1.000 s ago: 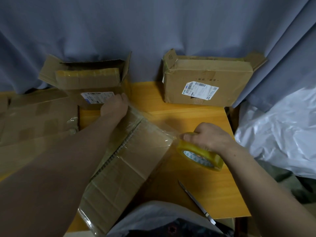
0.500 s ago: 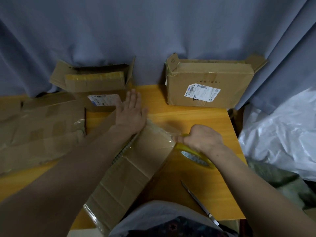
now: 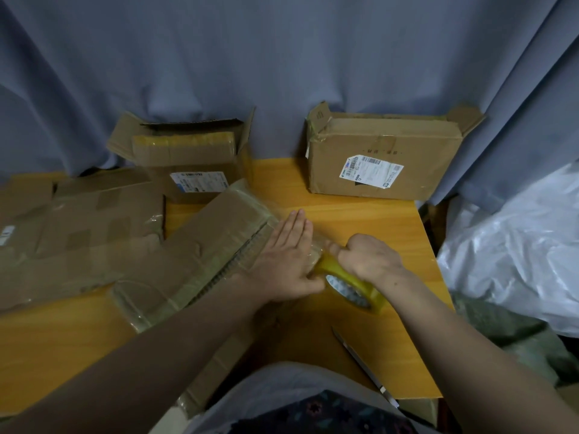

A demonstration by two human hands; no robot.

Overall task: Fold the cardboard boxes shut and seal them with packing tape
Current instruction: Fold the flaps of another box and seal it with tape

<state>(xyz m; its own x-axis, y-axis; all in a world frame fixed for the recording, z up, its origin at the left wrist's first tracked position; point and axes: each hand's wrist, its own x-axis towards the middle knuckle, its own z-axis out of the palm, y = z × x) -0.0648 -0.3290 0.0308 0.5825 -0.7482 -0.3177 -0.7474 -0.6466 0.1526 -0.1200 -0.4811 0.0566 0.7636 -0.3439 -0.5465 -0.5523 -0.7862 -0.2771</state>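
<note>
Head view is showing flattened cardboard (image 3: 78, 233) lying well to the left of the hands, with an open labelled box (image 3: 188, 158) standing beyond it, flaps up. Next, the long carton (image 3: 200, 255) is lying under the left hand (image 3: 288, 261), with glossy tape already running along its seam. That hand is lying flat, fingers straight and together, pressing the clear strip down at the carton's end. Just beside it, the right hand (image 3: 369, 258) is gripping the packing tape roll (image 3: 354, 286) with fingers curled over it, and the strip is seemingly not yet cut. A slim metal cutter (image 3: 360, 361) is lying nearer the body than the right hand. Beyond the right hand, a second labelled box (image 3: 382, 158) is standing with its end flaps raised. By these signs, one carton is nearly sealed and two boxes are waiting.
</note>
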